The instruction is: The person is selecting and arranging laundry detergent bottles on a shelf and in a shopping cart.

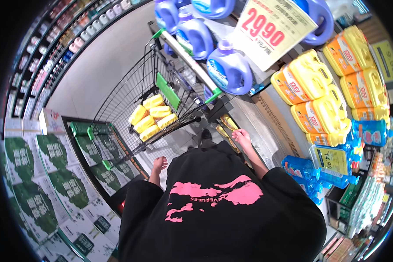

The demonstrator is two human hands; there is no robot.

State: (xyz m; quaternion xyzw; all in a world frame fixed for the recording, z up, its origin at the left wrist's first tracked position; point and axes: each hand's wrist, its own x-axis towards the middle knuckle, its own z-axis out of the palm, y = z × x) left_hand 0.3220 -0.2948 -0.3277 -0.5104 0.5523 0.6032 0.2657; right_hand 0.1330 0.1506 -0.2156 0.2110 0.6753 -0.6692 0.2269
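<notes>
My left hand [160, 164] hangs at my side above the floor, fingers loosely curled and nothing seen in it. My right hand [242, 136] is beside the lower front of the display, right at yellow-edged items [229, 122] low down; whether it grips one is not clear. Ahead of me stands a wire shopping cart [118, 90] with a green-ended handle [192, 60] and a green flap [168, 90]. Several yellow containers [153, 118] are grouped in its basket.
Purple laundry detergent jugs [229, 67] and a large price sign [275, 31] stand beyond the handle. Yellow detergent jugs [311, 98] and blue bottles [301, 168] line the right. Stacked printed cartons [52, 173] flank my left. Behind the cart curves a shelf of bottles [82, 37].
</notes>
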